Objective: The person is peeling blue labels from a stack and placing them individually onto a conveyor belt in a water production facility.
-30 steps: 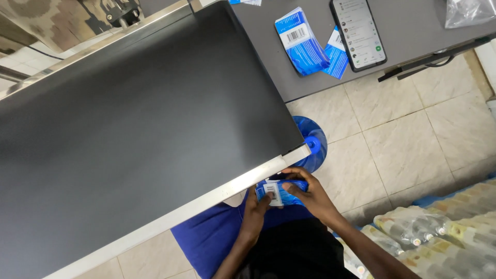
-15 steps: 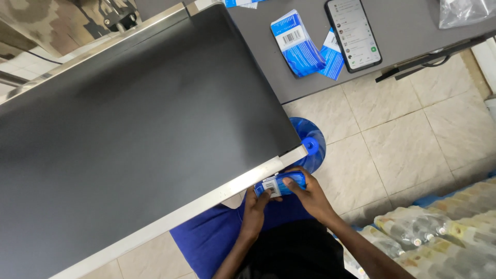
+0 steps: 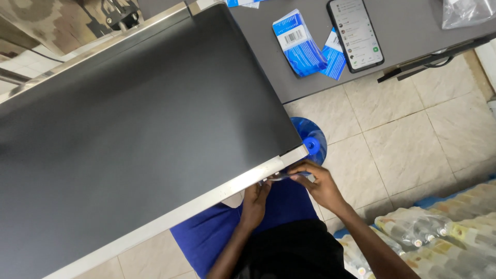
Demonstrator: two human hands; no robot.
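Both my hands hold a stack of blue and white labels, now seen edge-on as a thin strip just below the steel rim of the black conveyor belt. My left hand grips its left end from beneath. My right hand pinches its right end with the fingers curled over it. The hands sit above my lap, which is covered in blue cloth.
A grey table at the top right carries a second stack of blue labels, a phone with a lit screen and a clear plastic bag. A blue bottle stands on the tiled floor. Shrink-wrapped bottle packs lie at the lower right.
The label stack has been raised towards the belt's rim and turned from face-up to edge-on. Both hands moved up with it.
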